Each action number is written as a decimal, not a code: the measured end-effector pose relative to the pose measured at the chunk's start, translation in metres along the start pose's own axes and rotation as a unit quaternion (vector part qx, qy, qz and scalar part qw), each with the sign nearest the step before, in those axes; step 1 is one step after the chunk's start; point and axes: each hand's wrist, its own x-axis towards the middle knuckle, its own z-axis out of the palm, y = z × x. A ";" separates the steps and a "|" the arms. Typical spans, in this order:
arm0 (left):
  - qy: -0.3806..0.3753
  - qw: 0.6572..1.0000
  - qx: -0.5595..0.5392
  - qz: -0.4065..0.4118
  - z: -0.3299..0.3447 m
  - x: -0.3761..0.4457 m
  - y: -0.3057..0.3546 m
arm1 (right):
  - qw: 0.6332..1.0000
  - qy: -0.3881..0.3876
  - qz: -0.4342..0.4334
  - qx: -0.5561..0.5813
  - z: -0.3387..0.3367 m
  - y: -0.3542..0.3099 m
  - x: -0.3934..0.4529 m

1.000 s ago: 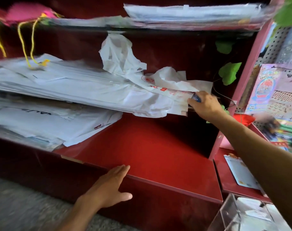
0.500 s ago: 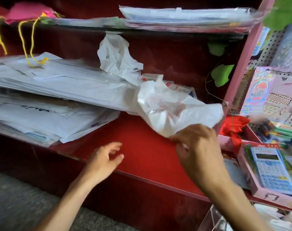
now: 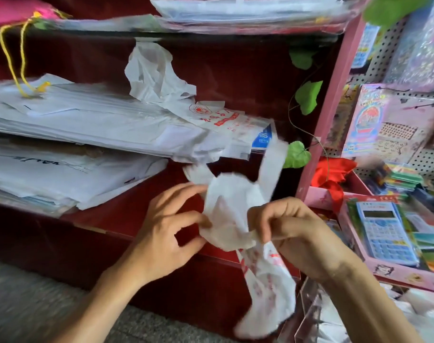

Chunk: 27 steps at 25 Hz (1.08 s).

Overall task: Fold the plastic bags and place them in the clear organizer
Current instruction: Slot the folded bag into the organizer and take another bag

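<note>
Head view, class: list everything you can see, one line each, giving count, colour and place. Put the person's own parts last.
plastic bag: one, white with red print, held in front of the red shelf
paper stacks: several, white, left on the shelf
crumpled bag: one, white, atop the stacks
red shelf: one, dark red, centre
leaves: several, green, by the pink post
calculator: one, blue, in a pink box at right
clear organizer: one, transparent, bottom right
left hand: fingers pinching the bag
right hand: fingers gripping the bag

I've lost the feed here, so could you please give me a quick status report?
Left hand and right hand both pinching the plastic bag. Bag crumpled, unfolded, in front of the red shelf. Clear organizer at lower right, nothing blocking.
</note>
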 end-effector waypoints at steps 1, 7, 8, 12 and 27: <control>0.010 1.000 -0.002 -0.002 0.001 -0.001 -0.001 | 0.999 0.008 -0.005 0.042 -0.006 0.001 -0.001; 0.002 0.904 -0.349 -0.247 -0.009 0.005 -0.003 | 0.964 0.227 0.087 0.110 -0.045 0.016 0.001; -0.061 0.908 -0.326 -0.257 -0.008 0.004 -0.007 | 0.951 0.276 0.117 0.078 -0.051 0.024 0.002; -0.198 0.946 -0.061 -0.249 -0.001 -0.005 -0.019 | 0.898 0.374 0.153 -0.174 -0.079 0.055 -0.006; -0.157 0.743 -0.411 -0.505 0.005 -0.011 -0.040 | 0.958 0.134 0.193 -0.167 -0.045 0.099 0.053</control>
